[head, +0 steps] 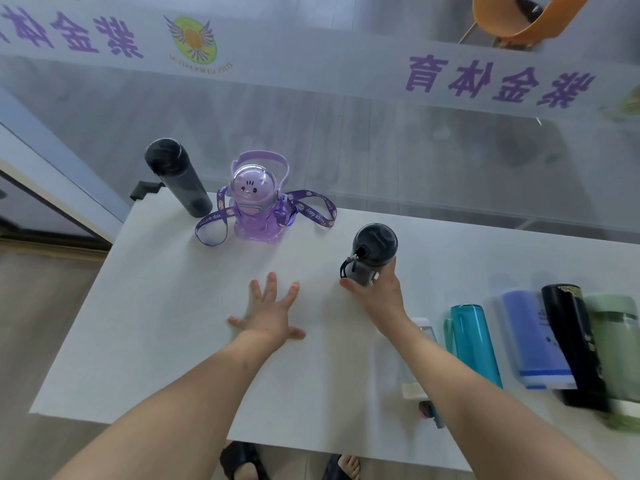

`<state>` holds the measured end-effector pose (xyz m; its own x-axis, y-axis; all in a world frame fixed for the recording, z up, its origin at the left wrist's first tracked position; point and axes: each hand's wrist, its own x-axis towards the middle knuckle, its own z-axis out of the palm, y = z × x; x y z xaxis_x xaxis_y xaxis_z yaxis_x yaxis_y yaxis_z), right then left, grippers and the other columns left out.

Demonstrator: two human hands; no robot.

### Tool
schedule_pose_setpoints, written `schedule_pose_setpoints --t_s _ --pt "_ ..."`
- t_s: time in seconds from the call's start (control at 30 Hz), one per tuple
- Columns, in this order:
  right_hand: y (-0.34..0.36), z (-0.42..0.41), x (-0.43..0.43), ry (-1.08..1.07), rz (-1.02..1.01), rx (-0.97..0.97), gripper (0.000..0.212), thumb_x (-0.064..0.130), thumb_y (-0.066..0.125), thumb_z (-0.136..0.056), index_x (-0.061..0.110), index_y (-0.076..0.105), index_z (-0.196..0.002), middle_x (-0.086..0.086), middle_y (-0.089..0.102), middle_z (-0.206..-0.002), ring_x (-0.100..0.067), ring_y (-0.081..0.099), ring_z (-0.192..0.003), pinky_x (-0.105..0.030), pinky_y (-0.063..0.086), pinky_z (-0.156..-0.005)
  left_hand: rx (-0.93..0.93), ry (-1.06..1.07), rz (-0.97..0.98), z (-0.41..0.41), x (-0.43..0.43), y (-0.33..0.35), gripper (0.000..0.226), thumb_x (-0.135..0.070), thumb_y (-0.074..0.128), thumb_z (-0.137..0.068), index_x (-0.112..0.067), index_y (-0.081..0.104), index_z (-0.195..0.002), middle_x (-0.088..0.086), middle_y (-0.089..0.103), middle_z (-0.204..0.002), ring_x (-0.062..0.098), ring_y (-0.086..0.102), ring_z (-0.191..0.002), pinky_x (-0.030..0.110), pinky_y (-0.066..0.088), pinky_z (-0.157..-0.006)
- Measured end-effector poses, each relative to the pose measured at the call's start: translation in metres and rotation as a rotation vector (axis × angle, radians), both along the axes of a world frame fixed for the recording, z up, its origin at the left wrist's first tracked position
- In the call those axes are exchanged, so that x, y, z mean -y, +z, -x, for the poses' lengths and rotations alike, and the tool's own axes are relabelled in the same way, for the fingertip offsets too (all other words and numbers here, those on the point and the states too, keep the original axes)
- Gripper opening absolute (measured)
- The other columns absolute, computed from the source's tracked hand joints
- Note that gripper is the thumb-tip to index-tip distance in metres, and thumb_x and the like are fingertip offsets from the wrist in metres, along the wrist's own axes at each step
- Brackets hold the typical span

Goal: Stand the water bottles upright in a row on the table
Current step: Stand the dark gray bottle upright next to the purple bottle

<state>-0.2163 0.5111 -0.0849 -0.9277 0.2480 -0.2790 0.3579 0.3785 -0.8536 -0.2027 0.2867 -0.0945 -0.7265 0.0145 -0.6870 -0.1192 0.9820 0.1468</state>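
Note:
A tall black bottle (178, 176) stands upright at the far left corner of the white table (166, 323). Beside it stands a purple cartoon bottle (255, 206) with a printed strap spread around it. My right hand (377, 294) is shut on a dark grey bottle (372, 252), held upright right of the purple one, with a small loop hanging from its lid. My left hand (270, 311) hovers flat over the table's middle, fingers spread, holding nothing. Several bottles lie on their sides at the right: clear (414, 389), teal (476, 344), lilac (536, 341), black (575, 344), green (616, 351).
A glass wall (346, 133) with purple lettering runs right behind the table's far edge. An orange chair (512, 19) sits beyond it. The table's left and near edges drop to a wooden floor, where my sandalled feet (242, 460) show.

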Motion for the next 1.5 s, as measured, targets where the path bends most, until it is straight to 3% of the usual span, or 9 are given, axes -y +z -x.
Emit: schedule_pose_setpoints --t_s 0.1,0.17,0.4,0.5,0.67,0.9,1.17,1.4,1.5 --pt "-0.007 -0.006 -0.007 0.044 0.029 -0.021 0.072 0.021 0.074 -0.079 0.044 0.037 -0.136 0.012 0.063 -0.122 -0.013 0.062 -0.108 -0.038 0.052 -0.097 0.001 -0.002 -0.003 0.000 0.000 -0.001 0.112 -0.059 0.078 -0.082 -0.061 -0.009 -0.153 -0.011 -0.034 -0.164 0.029 -0.029 -0.152 0.084 0.028 -0.097" --pt "-0.010 -0.006 -0.010 0.040 0.003 -0.054 0.063 0.017 0.072 -0.079 0.046 0.044 -0.127 0.011 0.065 -0.120 -0.013 0.062 -0.109 -0.045 0.053 -0.101 0.002 0.000 -0.007 0.000 0.000 0.000 0.112 -0.059 0.077 -0.083 -0.061 -0.009 -0.153 -0.011 -0.034 -0.164 0.029 -0.029 -0.152 0.084 0.028 -0.098" --pt "-0.011 0.011 0.010 -0.021 -0.110 -0.087 0.079 0.033 0.095 -0.065 0.023 0.050 -0.129 0.006 0.044 -0.117 -0.014 0.049 -0.110 -0.028 0.044 -0.092 0.000 0.010 -0.010 0.001 0.000 -0.003 0.112 -0.058 0.078 -0.082 -0.062 -0.009 -0.153 -0.012 -0.035 -0.164 0.029 -0.030 -0.152 0.085 0.026 -0.097" --pt "-0.013 0.009 0.008 0.029 -0.018 -0.075 0.086 0.026 0.093 -0.067 0.030 0.040 -0.135 0.012 0.046 -0.128 -0.006 0.047 -0.115 -0.018 0.038 -0.091 0.000 0.012 -0.004 0.000 0.000 -0.001 0.112 -0.057 0.078 -0.082 -0.062 -0.009 -0.153 -0.011 -0.035 -0.164 0.029 -0.030 -0.152 0.085 0.027 -0.098" --pt "-0.018 0.005 0.000 0.022 0.012 -0.093 0.058 0.011 0.076 -0.076 0.034 0.053 -0.123 0.012 0.065 -0.113 -0.011 0.062 -0.105 -0.044 0.056 -0.096 0.002 0.010 -0.003 0.001 -0.001 0.001 0.112 -0.058 0.078 -0.082 -0.061 -0.008 -0.153 -0.011 -0.034 -0.164 0.029 -0.029 -0.152 0.085 0.028 -0.097" --pt "-0.022 0.006 0.015 -0.035 -0.003 -0.152 0.068 0.029 0.089 -0.068 0.030 0.053 -0.127 0.010 0.056 -0.122 -0.013 0.056 -0.113 -0.045 0.054 -0.096 -0.022 -0.014 0.070 0.006 -0.004 0.008 0.123 -0.063 0.082 -0.074 -0.058 -0.010 -0.155 -0.007 -0.027 -0.167 0.031 -0.021 -0.154 0.082 0.032 -0.099" --pt "-0.024 0.044 0.010 -0.102 -0.040 -0.178 0.051 0.024 0.086 -0.071 0.029 0.055 -0.112 0.007 0.063 -0.113 -0.015 0.059 -0.105 -0.047 0.056 -0.091 0.000 0.004 0.042 0.015 -0.003 0.008 0.132 -0.059 0.087 -0.069 -0.061 -0.015 -0.152 -0.007 -0.035 -0.164 0.030 -0.030 -0.152 0.085 0.031 -0.095" --pt "-0.012 0.091 0.014 -0.036 -0.099 -0.192 0.049 0.016 0.087 -0.074 0.021 0.050 -0.107 0.001 0.063 -0.109 -0.019 0.058 -0.099 -0.029 0.045 -0.083 -0.007 0.007 0.051 0.016 -0.004 0.005 0.132 -0.057 0.088 -0.068 -0.061 -0.013 -0.153 -0.007 -0.033 -0.165 0.030 -0.028 -0.152 0.084 0.032 -0.095" --pt "-0.014 0.103 0.015 -0.041 -0.093 -0.186 0.050 0.018 0.088 -0.074 0.022 0.051 -0.106 0.001 0.065 -0.111 -0.020 0.061 -0.101 -0.032 0.049 -0.084 -0.005 0.001 0.055 0.017 -0.004 0.004 0.133 -0.058 0.088 -0.068 -0.061 -0.014 -0.153 -0.006 -0.033 -0.165 0.030 -0.029 -0.152 0.084 0.032 -0.095"
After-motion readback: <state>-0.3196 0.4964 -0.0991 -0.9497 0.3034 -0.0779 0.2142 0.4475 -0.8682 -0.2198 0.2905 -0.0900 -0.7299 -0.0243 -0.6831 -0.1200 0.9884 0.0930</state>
